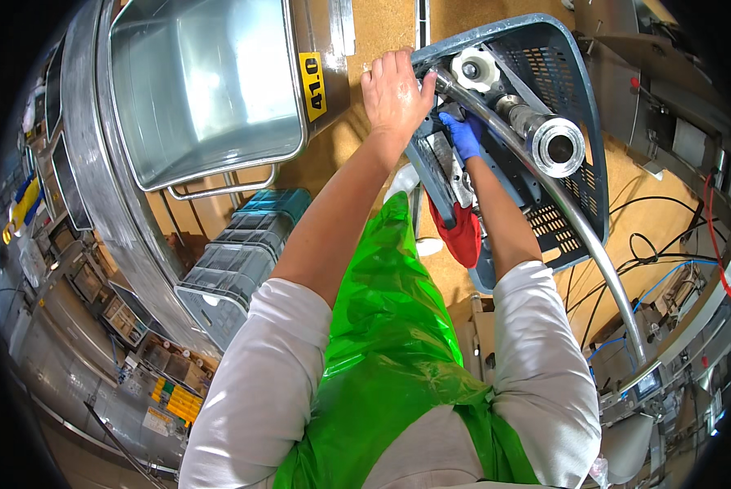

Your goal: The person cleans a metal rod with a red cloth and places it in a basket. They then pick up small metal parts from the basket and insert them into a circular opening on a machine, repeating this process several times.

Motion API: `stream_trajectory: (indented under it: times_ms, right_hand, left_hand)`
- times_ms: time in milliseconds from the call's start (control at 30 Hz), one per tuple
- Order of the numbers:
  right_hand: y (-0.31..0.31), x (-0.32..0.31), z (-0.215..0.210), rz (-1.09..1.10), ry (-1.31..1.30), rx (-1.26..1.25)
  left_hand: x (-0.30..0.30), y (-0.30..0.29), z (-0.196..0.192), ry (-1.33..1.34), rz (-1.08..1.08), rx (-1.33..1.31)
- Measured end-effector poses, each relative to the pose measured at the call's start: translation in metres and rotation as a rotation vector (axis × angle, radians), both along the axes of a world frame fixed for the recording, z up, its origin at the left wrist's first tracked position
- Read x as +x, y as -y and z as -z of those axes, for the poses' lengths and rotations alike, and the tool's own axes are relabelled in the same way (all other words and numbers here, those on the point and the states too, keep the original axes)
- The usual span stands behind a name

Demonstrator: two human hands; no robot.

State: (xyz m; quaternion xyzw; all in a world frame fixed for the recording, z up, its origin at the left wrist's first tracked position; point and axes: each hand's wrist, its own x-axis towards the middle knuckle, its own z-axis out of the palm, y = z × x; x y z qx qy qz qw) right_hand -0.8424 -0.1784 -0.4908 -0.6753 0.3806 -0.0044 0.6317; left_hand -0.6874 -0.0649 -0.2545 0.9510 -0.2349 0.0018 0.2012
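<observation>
My left hand [396,96] is bare. Its fingers stretch out at the left rim of a grey perforated plastic crate [595,106], and its thumb is apart, near the upper end of a long bent steel tube [573,216]. Inside the crate, my right hand [462,134] wears a blue glove. Its fingers are curled by a flat metal piece [444,163]; what they hold is partly hidden. A thick steel cylinder with a round open end [551,140] and a pale ring-shaped part [473,68] also lie in the crate. A red item [463,236] of unclear kind shows below my right hand.
A large steel tub [211,90] on a frame stands at the left, with stacked grey crates [235,257] below it. The tube reaches out past the crate to the lower right. Black cables [647,257] lie at right beside machinery. A green apron [390,350] covers my front.
</observation>
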Motion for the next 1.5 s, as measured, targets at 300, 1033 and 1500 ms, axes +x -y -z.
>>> stream_trajectory:
  times_ms: [300,1033,1500]
  right_hand:
    - [-0.040,0.034,-0.027,-0.035,-0.293,-0.363]
    - [-0.044,0.036,-0.039,0.231,-0.303,0.307]
    - [-0.010,-0.070,-0.283,0.146,0.101,0.589]
  left_hand:
    - [0.000,-0.001,-0.001,0.001,0.004,-0.006]
    - [-0.001,0.000,0.000,0.026,-0.016,0.021]
    - [-0.005,-0.004,-0.004,-0.030,0.029,0.000]
